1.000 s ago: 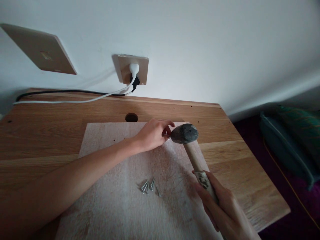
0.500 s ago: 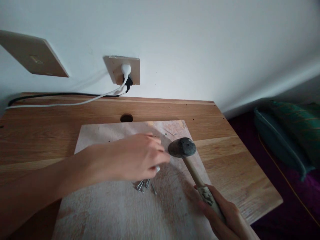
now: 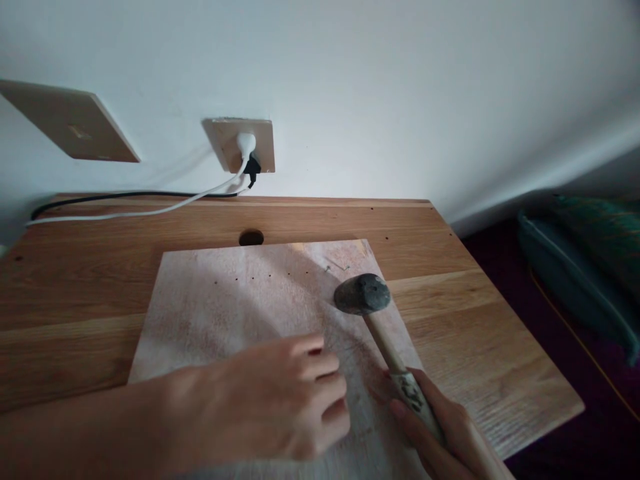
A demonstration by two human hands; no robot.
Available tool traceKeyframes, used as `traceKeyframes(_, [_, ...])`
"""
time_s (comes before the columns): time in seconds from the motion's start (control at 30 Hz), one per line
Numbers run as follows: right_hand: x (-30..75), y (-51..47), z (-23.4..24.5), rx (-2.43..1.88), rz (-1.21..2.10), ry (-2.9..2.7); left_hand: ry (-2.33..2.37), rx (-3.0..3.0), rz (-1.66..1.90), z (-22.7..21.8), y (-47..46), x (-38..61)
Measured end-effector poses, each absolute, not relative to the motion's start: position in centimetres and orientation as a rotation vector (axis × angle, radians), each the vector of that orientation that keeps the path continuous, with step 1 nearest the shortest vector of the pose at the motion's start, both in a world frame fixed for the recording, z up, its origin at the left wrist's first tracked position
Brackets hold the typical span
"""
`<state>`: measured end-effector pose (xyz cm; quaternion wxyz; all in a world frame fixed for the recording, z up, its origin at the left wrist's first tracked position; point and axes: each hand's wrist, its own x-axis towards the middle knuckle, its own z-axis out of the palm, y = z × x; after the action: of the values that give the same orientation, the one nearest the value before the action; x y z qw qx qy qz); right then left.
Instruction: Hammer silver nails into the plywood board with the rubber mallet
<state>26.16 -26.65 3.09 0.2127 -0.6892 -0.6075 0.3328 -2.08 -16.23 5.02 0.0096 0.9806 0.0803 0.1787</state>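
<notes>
My right hand (image 3: 445, 433) is closed around the wooden handle of a hammer (image 3: 385, 340). Its dark head (image 3: 363, 295) rests low over the right part of a pale plywood board (image 3: 215, 307). My left hand (image 3: 280, 400) lies palm down on the near part of the board, left of the handle, with its fingers curled. It covers the spot where several loose nails lay, so what is under it is hidden. A small nail (image 3: 328, 269) stands in the board beyond the hammer head, and a row of tiny holes (image 3: 253, 277) runs to its left.
The board lies on a wooden desk (image 3: 75, 280) with a round cable hole (image 3: 251, 237). A wall socket (image 3: 243, 143) holds a white and a black plug; their cables (image 3: 125, 203) run left along the desk's back edge. A green cushion (image 3: 575, 273) lies right of the desk.
My left hand has drawn back from beside the hammer head, across the pile of nails, to the near part of the board. The hammer has lowered slightly and stayed in my right hand.
</notes>
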Motion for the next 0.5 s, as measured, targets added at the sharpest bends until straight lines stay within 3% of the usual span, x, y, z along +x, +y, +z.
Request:
traceKeyframes(0.2, [26.0, -26.5, 3.7, -1.962, 0.926, -1.65, 0.821, 2.358, 0.937, 3.4, -7.3, -3.7])
traceKeyframes(0.5, [24.8, -25.9, 4.4, -1.963, 1.044, -1.585, 0.992, 2.103, 0.831, 0.9, -4.4, -4.1])
